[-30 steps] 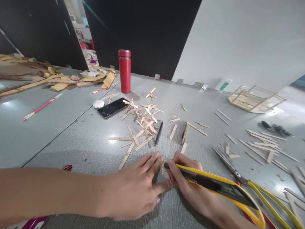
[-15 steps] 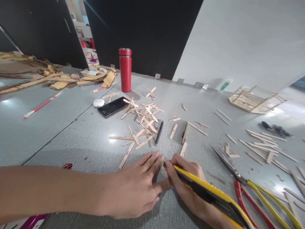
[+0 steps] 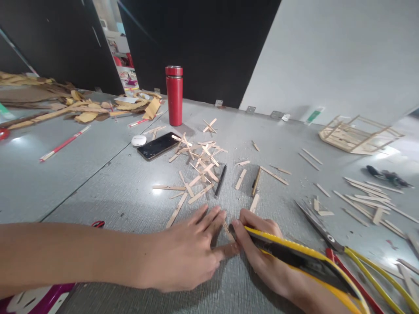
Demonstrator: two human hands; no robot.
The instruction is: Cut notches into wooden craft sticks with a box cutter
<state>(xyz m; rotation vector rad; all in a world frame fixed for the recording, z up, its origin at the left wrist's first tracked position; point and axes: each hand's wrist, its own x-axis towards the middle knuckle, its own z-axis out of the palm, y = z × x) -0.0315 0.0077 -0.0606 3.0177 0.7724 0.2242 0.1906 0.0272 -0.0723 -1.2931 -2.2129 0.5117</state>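
My left hand lies palm down on the grey table, fingers spread and stretched out. Between its fingertips and thumb shows a short wooden craft stick, partly covered by both hands. My right hand is closed round a yellow and black utility knife, whose front end points at that stick; the blade tip is hard to make out. Just beyond my right fingers lies another craft stick. A dark pen rests ahead of my left fingertips, near a heap of craft sticks.
Scissors with red and yellow handles lie right of my right hand, near scattered sticks. A phone, white earbud case and red flask stand farther back. A stick frame sits at the far right, torn cardboard at the left.
The view has shifted slightly, so most things sit a little farther right. Both hands stay at the same stick, and the knife remains in my right hand.
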